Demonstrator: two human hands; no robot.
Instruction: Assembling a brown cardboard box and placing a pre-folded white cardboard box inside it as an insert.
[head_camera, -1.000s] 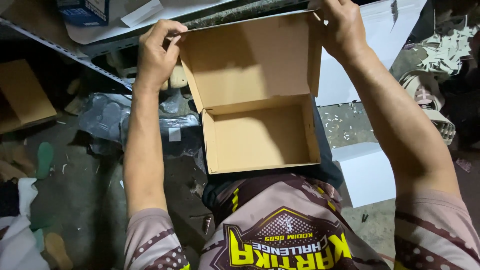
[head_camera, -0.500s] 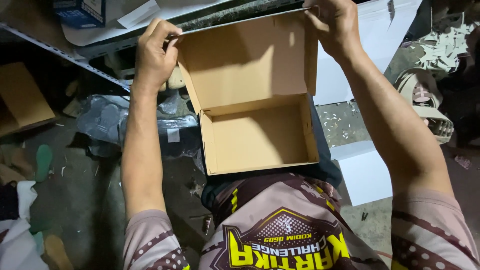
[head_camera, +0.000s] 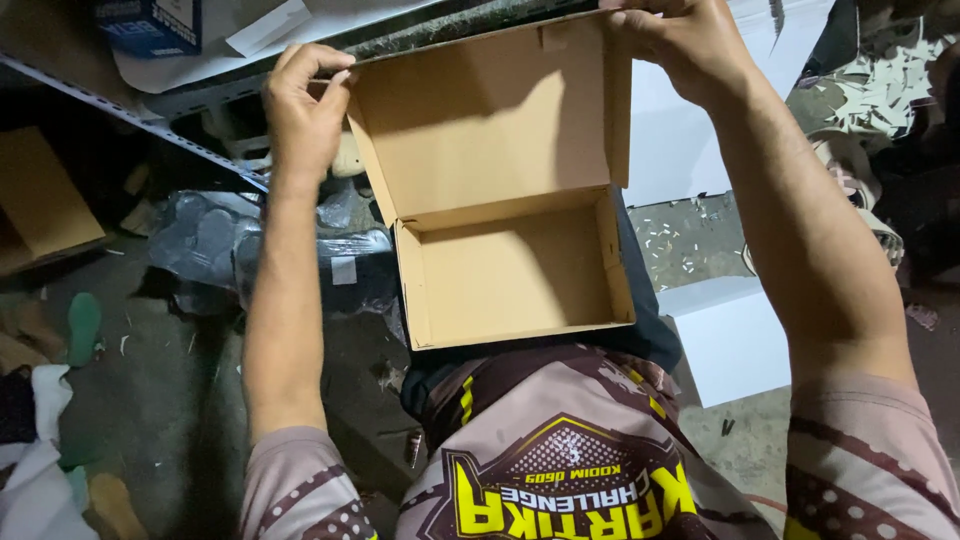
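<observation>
2 bare hands hold a plain brown corrugated-cardboard box (head_camera: 510, 200) with its hinged lid raised, the tray resting on the person's lap against the patterned shirt (head_camera: 560, 470) — so the lap carries the weight and the fingers only need to steady the lid. The left hand (head_camera: 300, 105) pinches the lid's far left corner, thumb and fingers closed on the cardboard edge. The right hand (head_camera: 685, 45) closes over the far right corner beside the side flap; its fingertips are partly cut off by the frame. The tray is empty. White flat sheets (head_camera: 730, 335) lie to the right, crumpled clear plastic (head_camera: 215, 240) to the left — both apart from the box.
</observation>
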